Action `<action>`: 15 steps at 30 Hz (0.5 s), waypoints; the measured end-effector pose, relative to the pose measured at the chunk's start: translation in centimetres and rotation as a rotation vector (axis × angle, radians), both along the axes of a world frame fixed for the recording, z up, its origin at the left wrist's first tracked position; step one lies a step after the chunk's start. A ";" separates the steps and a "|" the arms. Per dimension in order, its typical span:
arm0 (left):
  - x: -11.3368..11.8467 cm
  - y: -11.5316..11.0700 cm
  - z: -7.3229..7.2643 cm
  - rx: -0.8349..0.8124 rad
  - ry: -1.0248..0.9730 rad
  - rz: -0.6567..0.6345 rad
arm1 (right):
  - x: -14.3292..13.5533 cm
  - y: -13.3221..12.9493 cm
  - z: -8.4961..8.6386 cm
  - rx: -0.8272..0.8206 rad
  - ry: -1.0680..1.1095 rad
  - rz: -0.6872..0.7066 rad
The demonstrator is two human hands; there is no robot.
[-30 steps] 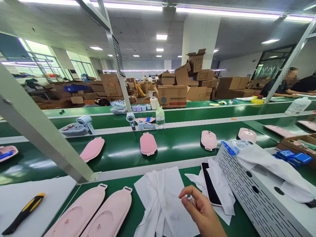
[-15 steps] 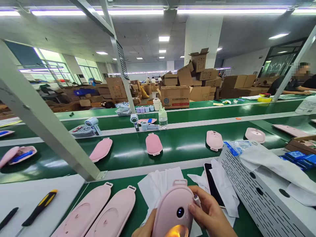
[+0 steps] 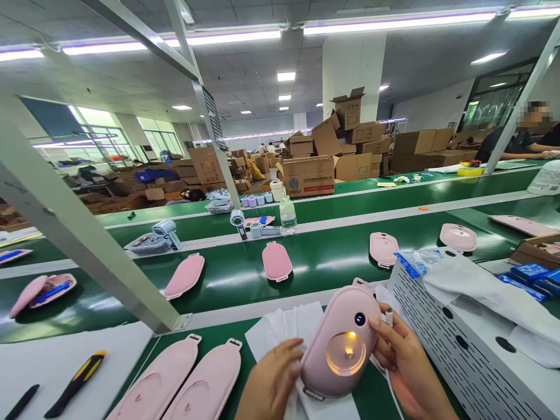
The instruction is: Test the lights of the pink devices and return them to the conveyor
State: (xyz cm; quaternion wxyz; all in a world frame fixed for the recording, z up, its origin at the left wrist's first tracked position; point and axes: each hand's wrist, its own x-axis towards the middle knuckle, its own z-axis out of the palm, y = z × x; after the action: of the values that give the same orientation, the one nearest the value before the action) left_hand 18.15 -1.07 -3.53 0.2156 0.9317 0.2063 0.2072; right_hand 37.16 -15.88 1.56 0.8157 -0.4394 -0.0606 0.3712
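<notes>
A pink oval device with a small lit display and a glowing orange ring is tilted up in front of me. My right hand grips its upper right edge and also holds a white cable plug, whose cable hangs down. Just left of the device is my left hand, its fingers apart and slightly curled, holding nothing. White cloths lie behind and below the device. Two long pink panels rest side by side on the green surface to the left.
A slotted white metal box stands at right with cloth and plastic bags on top. At left lie a yellow-black screwdriver and a slanted metal post. Pink casings sit on the green belt. A person sits far right.
The device has risen and tilted to the right in my right hand, bringing its whole glowing ring into view. My left hand has let go of its left side and opened.
</notes>
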 end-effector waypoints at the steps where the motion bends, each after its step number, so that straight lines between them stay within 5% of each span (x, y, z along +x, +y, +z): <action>1: 1.0 0.9 0.8 0.010 -0.001 0.100 | 0.1 0.1 0.0 0.002 0.000 -0.009; 4: 4.8 4.7 2.8 0.090 0.031 0.264 | 0.0 0.3 -0.1 0.004 -0.016 -0.004; 8: 8.8 9.7 2.5 0.189 0.109 0.357 | -0.2 0.8 -0.4 -0.005 -0.050 0.027; 12: 10.0 11.7 2.3 0.173 0.060 0.344 | -0.3 1.1 -0.4 -0.058 -0.075 -0.003; 15: 9.6 11.7 4.6 0.085 -0.061 0.384 | -0.4 1.2 -0.5 -0.057 -0.057 -0.008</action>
State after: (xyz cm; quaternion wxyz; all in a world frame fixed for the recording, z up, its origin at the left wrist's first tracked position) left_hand 27.74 10.66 1.11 0.1388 0.8768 0.3648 0.2809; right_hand 36.78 -14.65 1.10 0.8022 -0.4731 -0.0714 0.3572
